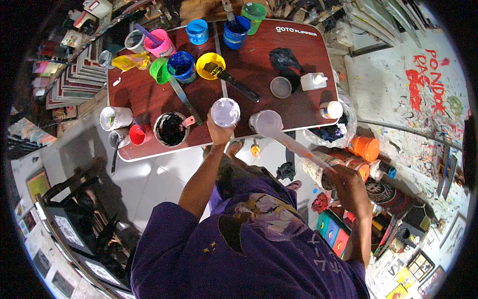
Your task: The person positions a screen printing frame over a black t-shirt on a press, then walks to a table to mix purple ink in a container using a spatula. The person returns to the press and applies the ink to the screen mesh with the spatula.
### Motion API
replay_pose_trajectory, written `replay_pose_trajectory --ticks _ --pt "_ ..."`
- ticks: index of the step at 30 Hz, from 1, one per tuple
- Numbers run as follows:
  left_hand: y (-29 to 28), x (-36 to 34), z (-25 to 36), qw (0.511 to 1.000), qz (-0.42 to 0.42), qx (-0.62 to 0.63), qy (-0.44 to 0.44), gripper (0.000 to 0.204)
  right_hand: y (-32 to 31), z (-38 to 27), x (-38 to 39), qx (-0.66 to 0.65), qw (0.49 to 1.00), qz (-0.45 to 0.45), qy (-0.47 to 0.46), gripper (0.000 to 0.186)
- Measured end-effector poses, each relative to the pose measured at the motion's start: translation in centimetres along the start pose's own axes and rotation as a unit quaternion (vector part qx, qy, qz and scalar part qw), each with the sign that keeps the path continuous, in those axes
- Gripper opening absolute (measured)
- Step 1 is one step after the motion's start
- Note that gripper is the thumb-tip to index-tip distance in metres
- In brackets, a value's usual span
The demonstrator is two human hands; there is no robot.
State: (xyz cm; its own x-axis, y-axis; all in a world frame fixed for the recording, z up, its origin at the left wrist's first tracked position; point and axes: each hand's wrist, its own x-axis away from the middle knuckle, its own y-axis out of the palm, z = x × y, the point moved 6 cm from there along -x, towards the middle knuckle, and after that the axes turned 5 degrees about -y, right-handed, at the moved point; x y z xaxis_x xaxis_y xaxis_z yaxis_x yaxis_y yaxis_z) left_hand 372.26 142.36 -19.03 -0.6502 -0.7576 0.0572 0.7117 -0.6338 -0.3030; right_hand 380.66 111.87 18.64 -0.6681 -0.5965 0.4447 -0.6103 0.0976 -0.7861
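Observation:
My left hand (pixel 220 133) is wrapped round a tub of pale whitish paint (pixel 225 112) at the table's near edge, its smeared open top facing up. In my right hand (pixel 351 190), out past the edge on the right, is the handle end of a long pale spatula (pixel 300 148). The spatula slants left, and its far end overlaps the rim of a white tub (pixel 253 123) on the table; whether it touches the tub I cannot tell. A tub of black paint (pixel 172 130) stands to the left of my left hand, with a pink-handled tool in it.
On the dark red table (pixel 149 104) stand several paint tubs, including yellow (pixel 201 62), blue (pixel 234 39), and pink (pixel 164 47). A black-handled spatula (pixel 239 85) and a white bottle (pixel 312 81) are there too. A plastic bag (pixel 348 127) and orange tub (pixel 366 148) lie right.

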Motion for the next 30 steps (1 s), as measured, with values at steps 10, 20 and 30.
replay_pose_trajectory --ticks 10,20,30 --pt "-2.9 6.0 4.2 0.968 -0.074 -0.167 0.171 0.066 0.1 -5.5 0.8 0.211 0.969 0.034 -0.126 0.016" --pt "-10.5 8.1 14.9 0.964 -0.017 -0.058 0.258 0.076 1.8 -11.4 0.9 0.322 0.918 -0.003 -0.232 0.020" --pt "-12.6 4.1 22.0 0.905 -0.061 -0.098 0.409 0.080 0.2 -14.7 0.8 0.359 0.888 0.137 -0.251 0.014"
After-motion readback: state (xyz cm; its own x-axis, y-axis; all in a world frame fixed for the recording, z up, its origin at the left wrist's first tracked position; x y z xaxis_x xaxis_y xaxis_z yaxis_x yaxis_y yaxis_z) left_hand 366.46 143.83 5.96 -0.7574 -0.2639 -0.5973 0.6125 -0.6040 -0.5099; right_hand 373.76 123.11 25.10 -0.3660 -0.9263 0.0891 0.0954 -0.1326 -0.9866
